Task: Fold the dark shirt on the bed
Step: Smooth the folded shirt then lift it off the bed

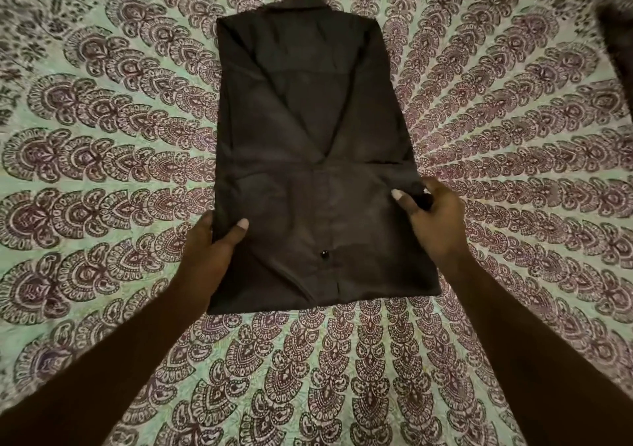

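Closest to the camera, two bare forearms reach in from the bottom corners. The left one ends at the left hand [214,240], which grips the shirt's left edge partway up from the hem. Its thumb lies on top of the cloth and its fingers are tucked out of sight underneath.

Under and around everything spreads the bedspread [102,137], pale green with rings of maroon paisley print.

The dark shirt [308,144] lies flat in the middle of the bed, its hem toward the person and its collar [308,3] at the far end. Both sides are already turned in, so it makes a narrow upright rectangle. Diagonal fold lines cross the upper half and a horizontal edge runs across just above the hands. A single button [323,255] shows on the lower panel, near the hem.

On the right, the right hand [435,216] holds the opposite edge a little higher than the left. Its thumb presses on the top face and its fingers are curled round the border of the cloth.

A dark shape [616,34] sits at the upper right corner, too blurred to identify.

The lengthwise folds look finished. What seems left is the crosswise fold, bringing the hem end up toward the collar once or twice to make a compact packet. With both hands clasping the side edges of the lower half, that step appears to be about to begin, but the hem is not yet lifted off the bed.
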A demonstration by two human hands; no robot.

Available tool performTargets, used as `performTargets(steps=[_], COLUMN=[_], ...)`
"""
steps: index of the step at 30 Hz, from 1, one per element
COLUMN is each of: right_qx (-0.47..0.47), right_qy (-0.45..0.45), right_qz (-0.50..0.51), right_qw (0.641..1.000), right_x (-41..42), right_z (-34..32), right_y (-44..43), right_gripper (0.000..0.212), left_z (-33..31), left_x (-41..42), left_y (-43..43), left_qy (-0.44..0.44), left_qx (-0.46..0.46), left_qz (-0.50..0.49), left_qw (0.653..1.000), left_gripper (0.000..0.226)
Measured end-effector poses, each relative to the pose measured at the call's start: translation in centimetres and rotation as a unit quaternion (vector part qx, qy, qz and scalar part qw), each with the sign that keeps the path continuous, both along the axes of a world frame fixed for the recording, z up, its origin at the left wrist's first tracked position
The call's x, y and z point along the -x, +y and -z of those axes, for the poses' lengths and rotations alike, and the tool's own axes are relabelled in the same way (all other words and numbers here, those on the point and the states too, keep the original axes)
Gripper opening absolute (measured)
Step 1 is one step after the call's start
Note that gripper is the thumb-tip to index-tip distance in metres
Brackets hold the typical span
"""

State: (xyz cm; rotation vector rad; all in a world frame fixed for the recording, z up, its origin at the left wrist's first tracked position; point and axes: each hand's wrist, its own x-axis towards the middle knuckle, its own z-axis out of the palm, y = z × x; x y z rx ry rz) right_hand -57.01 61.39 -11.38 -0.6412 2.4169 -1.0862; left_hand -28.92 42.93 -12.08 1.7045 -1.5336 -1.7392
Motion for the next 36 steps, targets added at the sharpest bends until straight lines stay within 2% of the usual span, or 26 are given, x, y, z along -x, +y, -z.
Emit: performTargets(steps=[5, 7, 10, 12, 14, 15, 16, 18, 20, 21, 22, 24, 28, 31, 36], right_qx=[0.015, 0.013, -0.012, -0.043, -0.072, -0.09, -0.106, -0.098, -0.077, -0.097, -0.13, -0.178, -0.222, -0.237, -0.265], right_qy=[0.009, 0.033, 0.05, 0.049, 0.075, 0.13, 0.207, 0.327, 0.325, 0.306, 0.289, 0.273, 0.297, 0.302, 0.26], right_qz=[0.033, 0.04, 0.047, 0.06, 0.062, 0.051, 0.035, -0.012, -0.12, -0.19, -0.257, -0.336, -0.323, -0.277, -0.223], right_qw=[0.999, 0.999, 0.998, 0.996, 0.993, 0.986, 0.972, 0.94, 0.935, 0.928, 0.913, 0.884, 0.871, 0.881, 0.901], right_x=[0.6, 1.0, 1.5, 1.9, 1.6, 1.1, 0.5, -1.6, -4.4, -5.7, -6.9, -7.8, -4.9, -2.2, 0.3], right_z=[0.4, 0.5, 0.9, 1.4, 1.1, 0.7, 0.2, -0.7, -0.9, -0.6, 0.0, 1.6, 3.5, 3.8, 3.5], right_y=[-0.6, -1.2, -2.1, -2.4, -2.7, -2.7, -2.6, -2.4, -2.2, -2.1, -2.0, -1.7, -0.9, 0.2, 1.4], right_gripper=[0.016, 0.02, 0.01, 0.027, 0.047, 0.052, 0.053, 0.048, 0.047, 0.051, 0.055, 0.063, 0.074, 0.077, 0.08], left_z=[-0.5, -0.5, -0.5, -0.8, -1.4, -1.7, -2.2, -2.5, -2.0, -1.4, -0.8, 0.4, 2.0, 2.3, 2.3], left_x=[0.4, 0.9, 1.7, 2.0, 2.3, 2.4, 2.6, 3.1, 3.4, 3.5, 3.5, 3.6, 3.5, 3.6, 3.8], left_y=[-0.4, -0.8, -1.2, -0.6, 0.5, 1.0, 1.3, 1.6, 2.0, 2.3, 2.5, 2.6, 2.2, 2.2, 1.9], left_qy=[-0.026, -0.04, -0.097, -0.159, -0.231, -0.248, -0.243, -0.205, -0.217, -0.236, -0.256, -0.294, -0.317, -0.312, -0.31], left_qx=[0.083, 0.125, 0.178, 0.216, 0.321, 0.391, 0.453, 0.501, 0.494, 0.485, 0.472, 0.447, 0.446, 0.448, 0.434], left_qz=[0.022, 0.038, 0.06, 0.07, 0.089, 0.103, 0.125, 0.226, 0.358, 0.406, 0.437, 0.459, 0.458, 0.451, 0.458], left_qw=[0.996, 0.991, 0.977, 0.961, 0.914, 0.88, 0.849, 0.81, 0.762, 0.738, 0.721, 0.709, 0.701, 0.706, 0.712], left_gripper=[0.007, 0.01, 0.014, 0.019, 0.043, 0.05, 0.052, 0.052, 0.063, 0.069, 0.074, 0.081, 0.085, 0.086, 0.086])
